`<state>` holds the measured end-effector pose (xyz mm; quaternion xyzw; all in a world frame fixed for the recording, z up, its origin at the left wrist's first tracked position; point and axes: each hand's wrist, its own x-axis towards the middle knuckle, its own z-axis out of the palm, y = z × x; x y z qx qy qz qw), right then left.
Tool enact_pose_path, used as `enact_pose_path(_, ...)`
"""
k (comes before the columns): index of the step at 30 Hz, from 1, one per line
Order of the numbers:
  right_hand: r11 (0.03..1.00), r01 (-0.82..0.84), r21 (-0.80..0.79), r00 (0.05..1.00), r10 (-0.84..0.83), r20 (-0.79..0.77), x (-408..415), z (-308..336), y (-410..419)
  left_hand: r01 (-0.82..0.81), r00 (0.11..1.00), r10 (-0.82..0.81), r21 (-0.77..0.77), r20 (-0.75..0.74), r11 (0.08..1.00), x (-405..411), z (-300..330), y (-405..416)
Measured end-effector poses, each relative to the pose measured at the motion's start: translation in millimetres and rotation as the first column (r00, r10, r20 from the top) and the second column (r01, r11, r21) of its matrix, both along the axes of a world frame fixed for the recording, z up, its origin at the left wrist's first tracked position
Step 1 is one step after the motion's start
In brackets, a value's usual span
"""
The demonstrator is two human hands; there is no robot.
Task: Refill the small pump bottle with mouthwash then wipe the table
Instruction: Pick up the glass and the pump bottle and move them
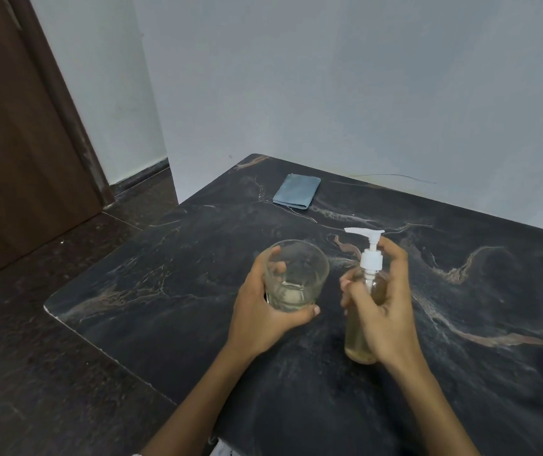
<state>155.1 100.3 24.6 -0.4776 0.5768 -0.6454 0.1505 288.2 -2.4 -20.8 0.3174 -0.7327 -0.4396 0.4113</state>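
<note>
Hands hold a glass and a pump bottle over a dark table.

Head view: the left hand [263, 307] grips a clear glass [296, 274], with the fingers curled round its far side and the thumb along its bottom edge. The glass has a little pale liquid at the bottom. The right hand [382, 311] wraps around a small pump bottle [360, 334], just beside the glass. The bottle is see-through and holds yellowish liquid. Its white pump top [370, 248] sticks up above the fingers, with the spout pointing left. The bottle leans a bit. Both things are over the middle of the dark marble table [164, 291]. A folded blue cloth [297, 191] lies flat near the far edge of the table, well apart from the hands. A brown door [16, 143] stands at the left.
</note>
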Motion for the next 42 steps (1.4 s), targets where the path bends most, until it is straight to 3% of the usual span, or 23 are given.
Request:
enact_pose_path(4, 0.968, -0.237, 0.083, 0.970, 0.230, 0.080, -4, 12, 4, -0.002, 1.000, 0.002, 0.004, 0.005, 1.000, 1, 1, -1)
enact_pose_path(8, 0.904, -0.316, 0.289, 0.936, 0.346, -0.059, -19, 38, 1, 0.002, 1.000, -0.002, 0.014, 0.006, 1.000, 1, 2, 0)
enact_pose_path(15, 0.865, -0.254, 0.434, 0.867, 0.402, -0.294, -29, 65, -12, 0.001, 1.000, -0.001, 0.001, -0.020, 1.000, 1, 2, 0)
enact_pose_path(28, 0.835, -0.246, 0.492, 0.852, 0.429, -0.302, -34, 56, -21, 0.008, 1.000, -0.008, -0.033, -0.005, 0.999, 0, -1, -1)
enact_pose_path(42, 0.861, -0.106, 0.497, 0.768, 0.389, -0.510, -30, 60, -19, 0.017, 1.000, -0.017, -0.027, -0.016, 0.999, 0, -2, -3)
